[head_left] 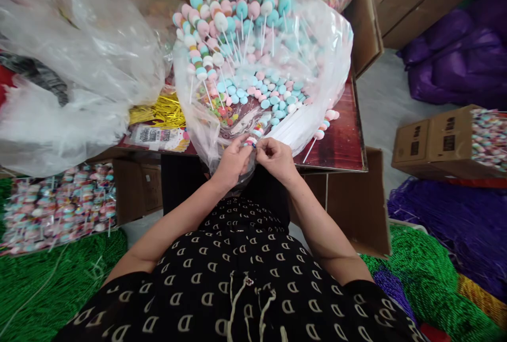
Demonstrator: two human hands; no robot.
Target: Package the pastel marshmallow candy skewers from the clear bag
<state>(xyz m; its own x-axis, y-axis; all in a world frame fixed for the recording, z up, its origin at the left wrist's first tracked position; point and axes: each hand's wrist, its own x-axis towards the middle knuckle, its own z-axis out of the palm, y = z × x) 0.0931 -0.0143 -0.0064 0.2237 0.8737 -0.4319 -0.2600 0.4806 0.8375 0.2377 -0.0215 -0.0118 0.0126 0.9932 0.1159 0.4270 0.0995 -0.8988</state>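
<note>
My left grip (234, 160) holds a candy skewer (250, 141); right grip (274, 157) beside it pinches a blue tie (254, 145). This fastening apparently needs careful twisting next.

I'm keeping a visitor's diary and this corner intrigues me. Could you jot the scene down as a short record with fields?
Left hand: fingers around a small pastel stack
Right hand: fingertips pinched at the stack's right end; exact grip too small to tell
Beyond the hands: pastel stacks on white sticks, loose pastel discs, clear plastic bag
Surface: dark red table
Left of the bag: gold strips
Lower left: green strands
Lower right: purple strands, more green
</note>
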